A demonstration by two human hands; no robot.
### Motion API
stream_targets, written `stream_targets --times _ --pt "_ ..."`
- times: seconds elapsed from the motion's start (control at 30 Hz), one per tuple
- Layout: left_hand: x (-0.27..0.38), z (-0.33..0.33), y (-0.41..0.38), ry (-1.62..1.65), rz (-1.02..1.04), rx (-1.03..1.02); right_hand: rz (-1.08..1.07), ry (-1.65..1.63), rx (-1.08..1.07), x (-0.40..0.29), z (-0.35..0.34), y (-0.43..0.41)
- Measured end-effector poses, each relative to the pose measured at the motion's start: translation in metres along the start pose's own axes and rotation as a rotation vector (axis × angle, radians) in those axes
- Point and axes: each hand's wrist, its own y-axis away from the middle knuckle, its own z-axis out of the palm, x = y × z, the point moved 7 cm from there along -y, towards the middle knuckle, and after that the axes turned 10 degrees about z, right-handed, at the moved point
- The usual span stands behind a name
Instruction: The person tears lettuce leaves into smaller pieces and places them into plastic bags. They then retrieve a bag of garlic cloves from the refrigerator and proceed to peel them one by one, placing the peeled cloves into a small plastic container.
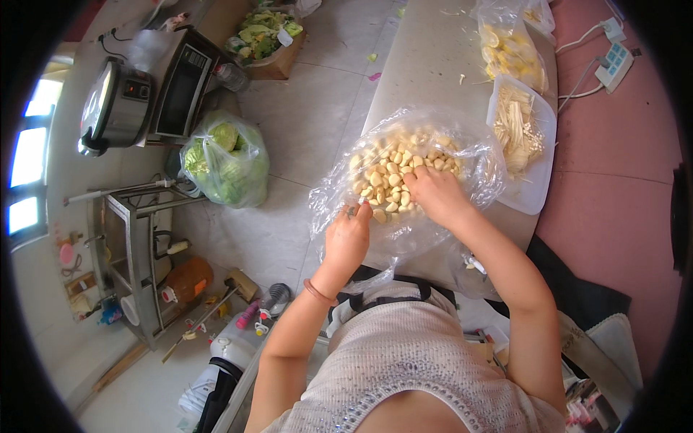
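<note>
Peeled garlic cloves (394, 176) lie in a heap inside a clear plastic bag (417, 238), spread wide on the counter (422, 59). My left hand (348, 233) is at the near left side of the heap, fingers bent down at the bag's edge; a ring and a bracelet show on it. Whether it grips the plastic or a clove is hidden. On the right of the heap, my right hand (437, 196) reaches in with curled fingertips touching the cloves. What lies beneath those fingertips cannot be seen.
Right of the bag stands a white plastic tray (528, 195) of enoki mushrooms (514, 127). Behind it lies a bag of yellow slices (511, 57). A power strip (616, 66) is at far right. Bagged cabbages (227, 162) stand at left, near a microwave (184, 89) and rice cooker (116, 105).
</note>
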Motion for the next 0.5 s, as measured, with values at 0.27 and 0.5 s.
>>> stream_targets --times 0.27,0.5 --pt "-0.006 -0.014 -0.006 0.142 -0.099 0.143 0.368 -0.993 -0.191 0.045 0.009 -0.006" --pt "-0.01 -0.009 -0.017 0.087 -0.206 0.0 0.246 -1.276 -0.019 0.073 0.018 -0.017"
